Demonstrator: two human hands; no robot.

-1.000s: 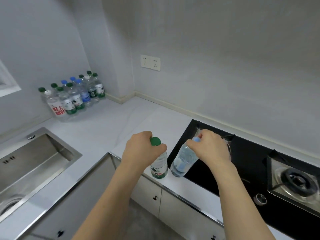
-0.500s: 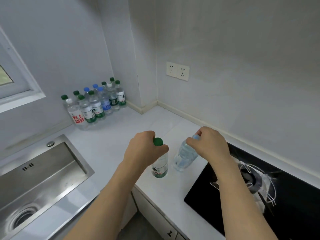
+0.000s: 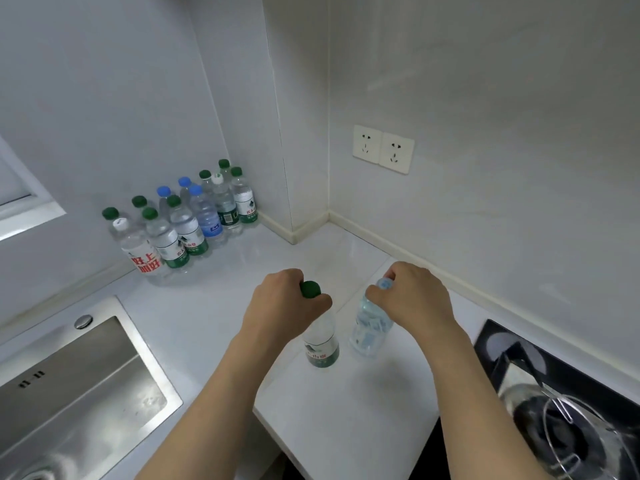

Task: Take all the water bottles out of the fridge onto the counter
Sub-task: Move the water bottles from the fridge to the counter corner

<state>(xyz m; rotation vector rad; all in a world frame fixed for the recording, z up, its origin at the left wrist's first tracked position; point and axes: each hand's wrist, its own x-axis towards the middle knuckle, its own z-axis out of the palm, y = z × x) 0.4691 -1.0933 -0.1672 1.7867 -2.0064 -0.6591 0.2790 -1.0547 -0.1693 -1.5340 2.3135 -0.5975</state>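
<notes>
Green-capped and clear, one water bottle [image 3: 320, 341] hangs by its neck from the left hand [image 3: 282, 306], whose fingers are wrapped tight just under the cap. A blue-capped bottle [image 3: 372, 327] hangs the same way from the right hand [image 3: 412, 299], clamped at the neck with the cap peeking out at the knuckles. Both bottles are over the white counter [image 3: 346, 410] in the middle of the view; whether their bases already touch it cannot be told. The green-capped one stands close to upright, its long axis running straight down from the grip; the blue-capped one leans, base swung toward 7 o'clock of its cap. They are just beside each other, not touching.

At about 10 o'clock from the hands, well apart, a cluster of bottles [image 3: 187, 223] stands against the wall by the corner. The left hand is the nearer to it. If the pair is meant to join that group, the carry runs up and left across bare counter. The steel sink [image 3: 69, 393] lies at 8 o'clock, the black stove [image 3: 554, 393] at 4 o'clock, a wall socket [image 3: 382, 148] at 1 o'clock.
</notes>
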